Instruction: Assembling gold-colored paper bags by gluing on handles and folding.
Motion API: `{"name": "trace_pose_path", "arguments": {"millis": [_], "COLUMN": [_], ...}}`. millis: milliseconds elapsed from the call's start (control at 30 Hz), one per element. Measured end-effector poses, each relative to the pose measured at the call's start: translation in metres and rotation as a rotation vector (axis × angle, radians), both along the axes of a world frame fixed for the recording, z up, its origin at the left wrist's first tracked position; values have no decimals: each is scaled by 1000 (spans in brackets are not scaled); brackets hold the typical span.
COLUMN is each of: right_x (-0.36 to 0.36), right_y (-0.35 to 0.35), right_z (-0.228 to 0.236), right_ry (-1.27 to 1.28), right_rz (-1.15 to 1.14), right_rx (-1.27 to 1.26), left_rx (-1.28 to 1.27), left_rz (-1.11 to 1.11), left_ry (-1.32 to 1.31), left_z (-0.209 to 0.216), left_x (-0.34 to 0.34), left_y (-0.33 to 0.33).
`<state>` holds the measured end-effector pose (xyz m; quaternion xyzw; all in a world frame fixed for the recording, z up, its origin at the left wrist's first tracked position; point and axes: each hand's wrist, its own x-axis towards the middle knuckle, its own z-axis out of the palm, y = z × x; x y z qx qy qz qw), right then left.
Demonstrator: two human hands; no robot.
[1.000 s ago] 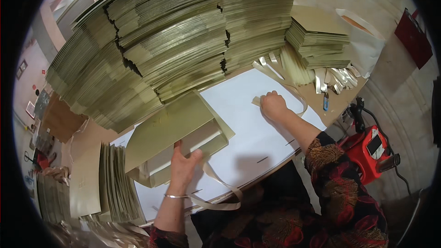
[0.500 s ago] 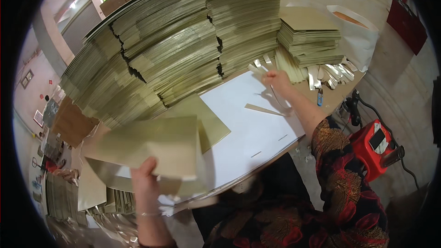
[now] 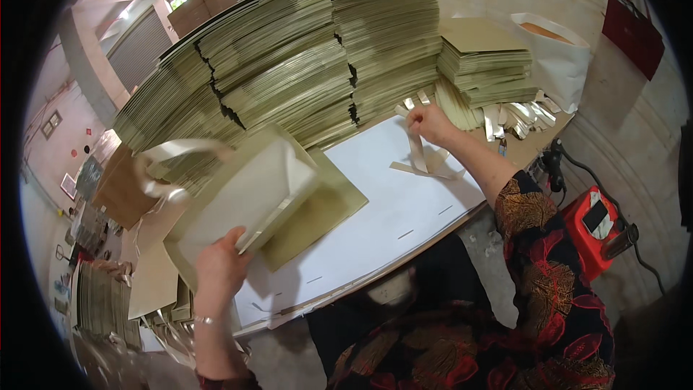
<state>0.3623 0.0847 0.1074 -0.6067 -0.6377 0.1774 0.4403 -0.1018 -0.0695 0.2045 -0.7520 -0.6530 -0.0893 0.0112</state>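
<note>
My left hand (image 3: 220,267) grips the edge of a flat gold-beige paper bag (image 3: 267,146), tilted up above the table's left half, with its pale inside showing. A blurred cream ribbon (image 3: 180,148) swings beyond its far left side; where it joins the bag I cannot make out. Partly under the bag, another gold-beige panel (image 3: 317,209) lies on the white sheet (image 3: 393,202). At the sheet's far right, the closed fingers of my right hand (image 3: 429,124) pinch a cream ribbon strip (image 3: 416,155) that hangs to the sheet, where a loop of ribbon lies.
Tall stacks of flat gold-beige bags (image 3: 281,72) wall off the far side. A smaller stack (image 3: 484,65), shiny ribbon strips (image 3: 523,117) and a white bag (image 3: 556,58) stand at the far right. Below right is a red stool (image 3: 588,245) with a phone. More stacked pieces (image 3: 105,300) sit lower left.
My left hand has tilted the paper bag up, turning its pale inside into view, and a ribbon now swings at its left. My right hand stays near the same spot with the ribbon.
</note>
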Motion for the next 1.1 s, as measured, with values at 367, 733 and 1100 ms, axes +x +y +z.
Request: {"name": "trace_pose_path", "arguments": {"millis": [367, 733, 1100], "right_x": [-28, -49, -178], "right_y": [-13, -17, -116], "right_z": [-39, 18, 55], "right_ry": [-30, 38, 586], "right_rz": [250, 194, 731], "right_rx": [-255, -44, -16], "left_rx": [-420, -316, -366], "left_rz": [-111, -170, -69], "left_ry": [-292, -161, 62], "left_z": [-59, -129, -126], "left_x": [25, 46, 43], "left_y": [71, 43, 65]}}
